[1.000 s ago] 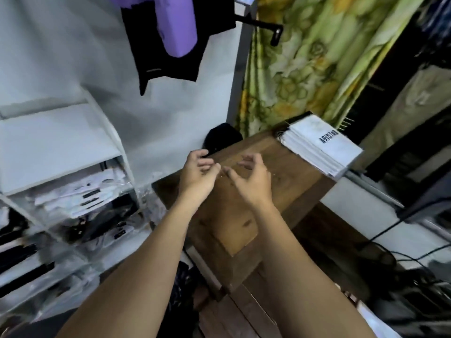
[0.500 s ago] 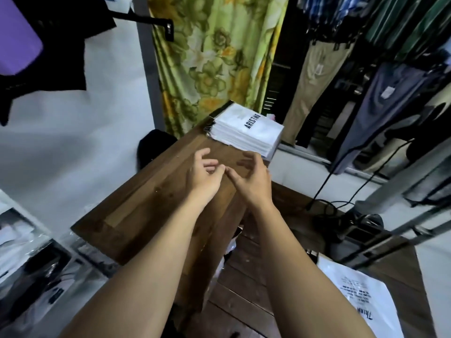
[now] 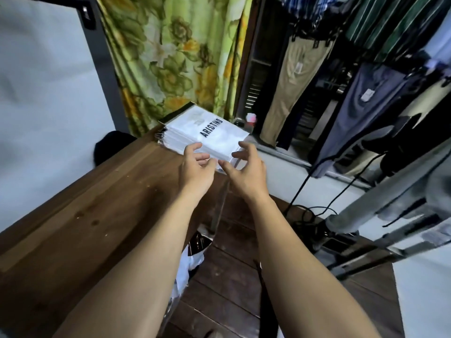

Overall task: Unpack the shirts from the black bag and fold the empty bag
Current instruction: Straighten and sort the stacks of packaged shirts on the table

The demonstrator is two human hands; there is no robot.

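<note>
Head view: empty hands at the shirt stack

The left hand [image 3: 195,172] and right hand [image 3: 246,173] are both unclenched, fingers loosely spread and holding nothing. They sit at the near edge of the stack of packaged shirts [image 3: 210,132]; whether they touch it I cannot tell. The wooden table [image 3: 97,203] lies under the stack. Left of the stack a dark shape [image 3: 109,147] may be the black bag, but that is unclear. The shirts look unpacked, and the bag apparently remains to be folded.

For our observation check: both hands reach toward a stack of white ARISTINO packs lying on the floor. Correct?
No: the head view shows the stack on the wooden table, not the floor. The left hand and right hand reach toward it.
</note>
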